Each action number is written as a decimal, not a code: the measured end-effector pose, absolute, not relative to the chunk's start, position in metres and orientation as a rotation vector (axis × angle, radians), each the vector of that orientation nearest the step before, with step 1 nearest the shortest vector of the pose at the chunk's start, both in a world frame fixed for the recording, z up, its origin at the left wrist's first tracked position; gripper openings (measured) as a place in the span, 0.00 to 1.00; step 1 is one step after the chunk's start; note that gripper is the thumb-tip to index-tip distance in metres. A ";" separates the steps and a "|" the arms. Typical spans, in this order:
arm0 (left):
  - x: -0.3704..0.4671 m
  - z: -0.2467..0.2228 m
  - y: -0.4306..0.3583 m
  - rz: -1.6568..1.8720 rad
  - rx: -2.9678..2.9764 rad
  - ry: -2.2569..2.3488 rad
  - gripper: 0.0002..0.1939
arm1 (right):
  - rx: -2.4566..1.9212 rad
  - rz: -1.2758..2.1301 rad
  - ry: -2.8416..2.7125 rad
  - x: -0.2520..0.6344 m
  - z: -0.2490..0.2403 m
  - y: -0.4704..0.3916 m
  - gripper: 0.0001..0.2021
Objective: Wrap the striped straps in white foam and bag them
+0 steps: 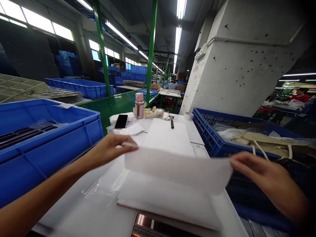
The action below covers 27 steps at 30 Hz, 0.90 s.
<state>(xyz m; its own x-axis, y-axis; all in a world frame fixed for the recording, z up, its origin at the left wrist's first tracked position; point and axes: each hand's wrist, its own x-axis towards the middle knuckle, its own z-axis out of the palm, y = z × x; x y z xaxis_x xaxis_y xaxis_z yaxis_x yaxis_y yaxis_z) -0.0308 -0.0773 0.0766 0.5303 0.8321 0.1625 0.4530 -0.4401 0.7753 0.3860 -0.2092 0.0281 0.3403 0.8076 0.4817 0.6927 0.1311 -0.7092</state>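
A thin white sheet (177, 169) hangs stretched between both hands, a little above a stack of white sheets (170, 200) on the white table (81, 210). My left hand (111, 148) pinches the sheet's left top corner. My right hand (266, 179) grips its right edge. A clear plastic bag (108, 184) lies on the table under my left forearm. A second white stack (168, 136) lies further back on the table.
Blue crates stand on both sides: one at left (49, 138) with dark trays, one at right (217, 138) with bags. At the table's far end are a phone (121, 121), a pink bottle (139, 105), a black pen (171, 123) and a tape roll (189, 115). A white pillar (237, 65) rises behind.
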 end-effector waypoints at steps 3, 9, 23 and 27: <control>0.012 0.077 -0.002 0.722 1.920 1.056 0.23 | -1.654 0.301 -1.313 0.396 0.039 -0.132 0.13; 0.075 0.026 0.124 0.605 1.833 1.169 0.14 | -1.795 0.494 -1.296 0.425 0.014 -0.003 0.12; 0.144 -0.062 0.228 0.527 1.875 1.594 0.14 | -1.695 -0.035 -1.805 0.405 -0.047 0.033 0.05; 0.152 -0.063 0.231 0.528 1.950 1.642 0.15 | -1.455 0.046 -2.242 0.368 -0.049 -0.031 0.07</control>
<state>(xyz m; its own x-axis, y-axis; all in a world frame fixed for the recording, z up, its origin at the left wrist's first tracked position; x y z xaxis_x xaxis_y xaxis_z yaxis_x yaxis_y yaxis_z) 0.1522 0.2312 -0.0630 0.1843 0.9820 -0.0414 0.7740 -0.1190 0.6219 0.3678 -0.0306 -0.0486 -0.3318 0.8714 0.3614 0.8560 0.4391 -0.2729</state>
